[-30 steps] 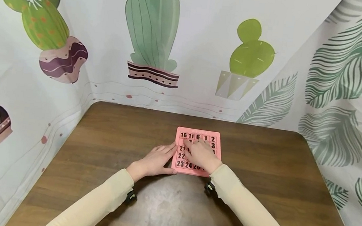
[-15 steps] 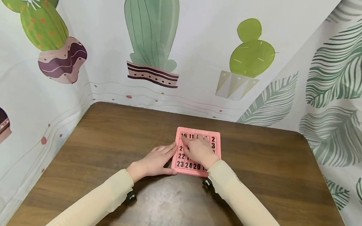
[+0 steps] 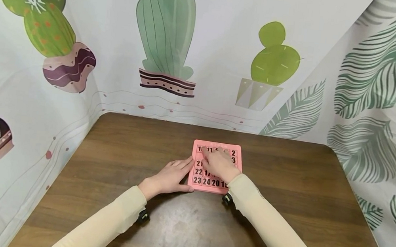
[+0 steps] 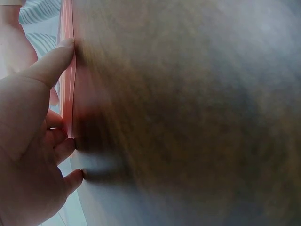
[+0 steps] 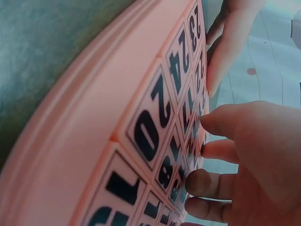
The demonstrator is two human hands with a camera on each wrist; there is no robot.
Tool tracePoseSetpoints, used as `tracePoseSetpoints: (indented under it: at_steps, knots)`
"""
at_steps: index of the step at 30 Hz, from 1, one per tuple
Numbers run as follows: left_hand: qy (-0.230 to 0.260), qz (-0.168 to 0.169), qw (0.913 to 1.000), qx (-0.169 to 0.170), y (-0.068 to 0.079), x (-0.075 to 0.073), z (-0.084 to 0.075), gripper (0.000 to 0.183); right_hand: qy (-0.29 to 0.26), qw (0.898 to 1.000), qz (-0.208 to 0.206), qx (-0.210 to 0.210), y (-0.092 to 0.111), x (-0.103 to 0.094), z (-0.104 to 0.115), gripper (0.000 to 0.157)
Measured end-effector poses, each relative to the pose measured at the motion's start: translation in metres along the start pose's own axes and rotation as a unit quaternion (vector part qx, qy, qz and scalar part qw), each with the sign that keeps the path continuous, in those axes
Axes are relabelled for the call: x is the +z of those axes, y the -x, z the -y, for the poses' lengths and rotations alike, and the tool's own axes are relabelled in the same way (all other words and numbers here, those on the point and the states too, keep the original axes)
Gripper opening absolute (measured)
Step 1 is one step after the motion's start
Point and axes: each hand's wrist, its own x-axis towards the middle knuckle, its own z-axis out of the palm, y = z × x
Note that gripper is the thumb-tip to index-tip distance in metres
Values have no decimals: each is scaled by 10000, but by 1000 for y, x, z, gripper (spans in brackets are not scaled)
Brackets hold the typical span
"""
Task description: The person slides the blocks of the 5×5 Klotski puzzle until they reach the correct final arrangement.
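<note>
A pink number sliding puzzle (image 3: 209, 189) with black-numbered tiles lies flat on the table. My left hand (image 3: 170, 176) rests at its left side, with fairly straight fingers along the edge and the thumb (image 4: 56, 59) touching the near left corner. Over the upper middle of the board is my right hand (image 3: 220, 165), its fingertips on or just above the tiles. The right wrist view shows these fingers (image 5: 218, 120) bent a little, reaching down to the tiles beyond the tile marked 20 (image 5: 151, 117). Several tiles in the upper rows are hidden under the right hand.
The brown wooden table (image 3: 128, 144) extends around the puzzle on every side. Behind it hangs a white cloth (image 3: 222, 54) printed with cacti and leaves. A small black wrist camera (image 3: 143, 216) sits under the left cuff, and another (image 3: 227, 199) under the right one.
My right hand has shifted slightly left over the board since a second ago; its index fingertip went to the 16 tile, then a little right. My left hand and the puzzle have stayed put.
</note>
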Motion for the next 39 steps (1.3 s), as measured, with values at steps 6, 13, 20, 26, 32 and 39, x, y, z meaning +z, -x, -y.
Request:
tracePoseSetpoints:
  at_steps: [6,13,20,26,32,39]
  knots:
    - [-114,84,9999,-30,0,-2,-2,99,12,9999,102,-10,3,-2,1,51]
    - [-29,-87,9999,93,1,-2,-2,98,249,9996,-60,-152,12,-1,6,49]
    - [36,-84,9999,48,1,1,0,98,372,9992,-23,-152,19,0,8,49]
    - [-33,33,10000,-39,1,-3,-4,98,103,9998,-36,-173,19,-2,3,50]
    - [-3,42,10000,-55,0,-2,-4,98,-9,9999,-70,82,17,-1,-7,54]
    - [-88,91,9999,-105,-1,-2,-3,100,-95,9999,-59,113,14,-3,-7,52]
